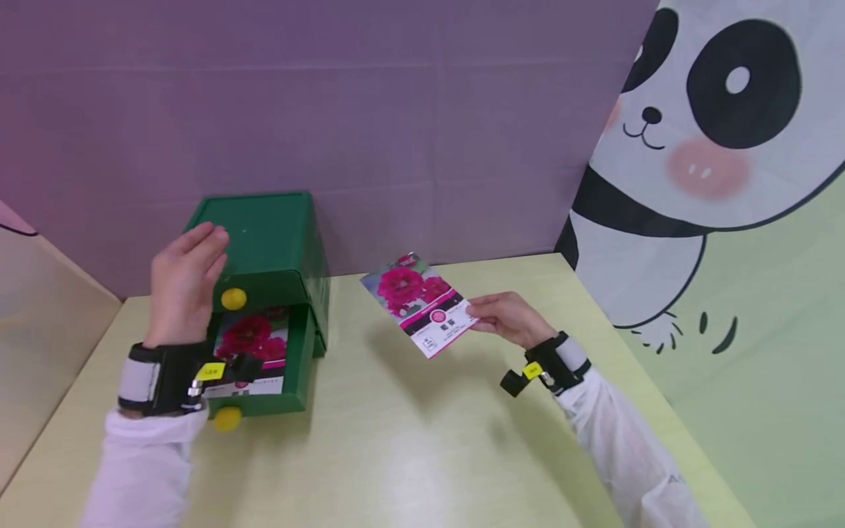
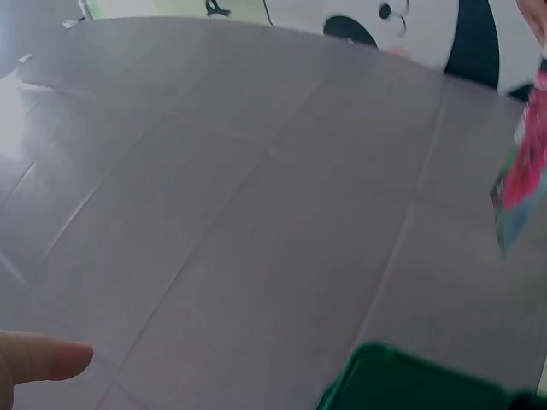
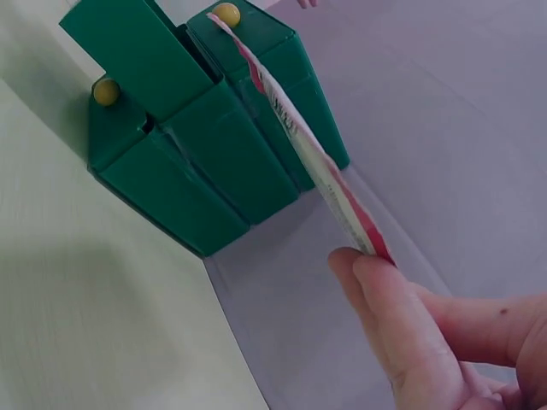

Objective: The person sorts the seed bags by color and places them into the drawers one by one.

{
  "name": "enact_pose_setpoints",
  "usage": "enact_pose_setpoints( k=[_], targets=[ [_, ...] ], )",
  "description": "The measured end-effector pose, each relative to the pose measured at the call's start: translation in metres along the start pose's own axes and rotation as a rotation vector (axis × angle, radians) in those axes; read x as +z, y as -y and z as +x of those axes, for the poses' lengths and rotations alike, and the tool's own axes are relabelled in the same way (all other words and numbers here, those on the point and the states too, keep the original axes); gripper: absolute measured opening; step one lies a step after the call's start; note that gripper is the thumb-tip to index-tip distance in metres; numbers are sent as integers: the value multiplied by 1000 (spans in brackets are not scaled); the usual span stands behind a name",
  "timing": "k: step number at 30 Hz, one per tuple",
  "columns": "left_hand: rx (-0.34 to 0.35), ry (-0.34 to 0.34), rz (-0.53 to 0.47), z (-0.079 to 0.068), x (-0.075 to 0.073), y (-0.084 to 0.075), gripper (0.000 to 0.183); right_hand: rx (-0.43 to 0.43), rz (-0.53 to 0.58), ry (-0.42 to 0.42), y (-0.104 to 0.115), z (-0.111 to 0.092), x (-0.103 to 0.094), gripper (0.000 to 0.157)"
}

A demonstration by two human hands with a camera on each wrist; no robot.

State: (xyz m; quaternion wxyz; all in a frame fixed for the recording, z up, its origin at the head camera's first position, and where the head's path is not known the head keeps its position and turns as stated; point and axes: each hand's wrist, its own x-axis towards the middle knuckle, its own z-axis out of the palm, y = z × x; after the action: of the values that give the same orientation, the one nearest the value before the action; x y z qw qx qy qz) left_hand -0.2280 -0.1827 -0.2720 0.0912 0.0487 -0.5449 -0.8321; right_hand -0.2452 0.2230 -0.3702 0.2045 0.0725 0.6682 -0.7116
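My right hand [image 1: 507, 317] pinches one corner of a flower seed packet [image 1: 411, 304] between thumb and fingers, holding it above the table. Pink blooms and a white lower band show on its front; in the right wrist view the packet [image 3: 318, 162] appears nearly edge-on. My left hand [image 1: 185, 286] is raised in front of the green drawer box [image 1: 273, 235], fingers loosely extended, holding nothing. Below that hand, the middle drawer [image 1: 300, 367] is pulled out. A similar seed packet [image 1: 254, 337] lies face up inside it, partly hidden by the left wrist strap.
Yellow round knobs [image 1: 234, 298] mark the drawer fronts. The box stands on a pale wooden table [image 1: 409, 455] against a purple cloth backdrop [image 1: 383, 132]. A panda-print sheet [image 1: 739, 220] hangs along the right side.
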Motion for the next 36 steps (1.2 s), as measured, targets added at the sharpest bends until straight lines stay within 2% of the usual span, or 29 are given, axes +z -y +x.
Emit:
enact_pose_setpoints(
  k=[4, 8, 11, 16, 22, 30, 36],
  targets=[
    [56, -137, -42, 7, -7, -1, 63, -2, -12, 9, 0, -3, 4, 42],
    [68, -257, -68, 14, -18, -4, 55, -10, 4, 42, 0, -4, 7, 43],
    [48, -321, -75, 17, -27, -6, 55, -15, 18, 63, 0, -4, 7, 43],
    [9, -371, -77, 20, -40, -8, 62, -9, 17, 68, 0, -4, 8, 42],
    [-46, -382, -43, 22, -52, -8, 70, 1, 11, 68, 0, -6, 10, 42],
    [-104, -321, 1, 24, -69, -5, 83, 5, 12, 76, -1, -7, 12, 42],
    [-219, -250, 203, 31, -83, 2, 92, 16, 9, 103, 0, -8, 16, 42]
  ],
)
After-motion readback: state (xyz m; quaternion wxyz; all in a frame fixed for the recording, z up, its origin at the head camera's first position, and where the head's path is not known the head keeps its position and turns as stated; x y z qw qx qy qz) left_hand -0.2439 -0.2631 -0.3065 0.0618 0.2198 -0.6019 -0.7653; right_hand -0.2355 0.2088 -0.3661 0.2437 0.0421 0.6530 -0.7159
